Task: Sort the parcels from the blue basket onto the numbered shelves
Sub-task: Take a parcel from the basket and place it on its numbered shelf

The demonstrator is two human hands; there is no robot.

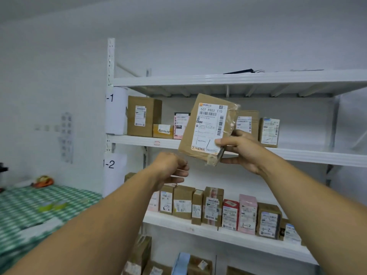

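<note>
My right hand (240, 149) grips a flat brown cardboard parcel (208, 128) by its lower right corner, with the thumb on the front and the fingers curled behind. The parcel is in the air and tilted, with its top leaning to the right. Its white shipping label faces me, printed "507 P802 T70", with "1-1" handwritten near my thumb. A slim dark object (221, 152) is pressed between my thumb and the parcel's corner; I cannot tell what it is.

My left hand (170, 169) is raised just below and left of the parcel, not touching it. Its fingers are curled inward and it holds nothing.

Behind both hands stands a white metal shelving unit. The middle shelf (139, 140) runs level with my right hand. On the post to the left of my hands, a paper sign (116, 112) reads "-1". On this shelf, a tall brown box (143, 116) and smaller packages stand to the left of the parcel, and two more labelled boxes (269, 132) stand just beyond my right hand.

Below my hands, the lower shelf (178, 220) has a sign (114, 165) reading "1-2" and holds a row of upright parcels (218, 211), several hand-marked "1-2". Above my hands is the top shelf (218, 80).

Far to the left of my left hand is a bench (29, 211) covered with a green checked cloth.
</note>
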